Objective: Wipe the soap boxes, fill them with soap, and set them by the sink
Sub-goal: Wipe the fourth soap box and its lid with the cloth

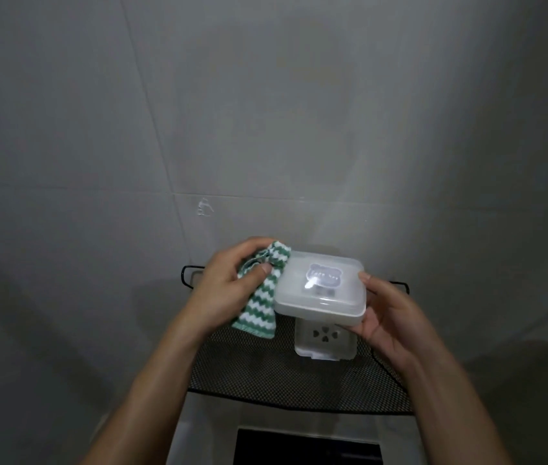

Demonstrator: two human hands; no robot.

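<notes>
At the bottom centre of the frame lies a dark rectangular opening [307,448] in a pale surface, and just above it a black mesh shelf [265,374] spans the lower middle. A second box [325,340], translucent white with small cut-outs in its top, sits on the mesh right of centre. Above it, at the frame's centre, the right hand [388,325] curls round the right end of a closed translucent box [321,288], thumb on the lid edge, fingers underneath. The left hand [224,286] pinches a green-and-white zigzag cloth [259,293] between thumb and fingers, the cloth touching the box's left end and hanging down. Behind everything rises a grey tiled wall [265,112] with a small white smear [204,208] left of centre.
</notes>
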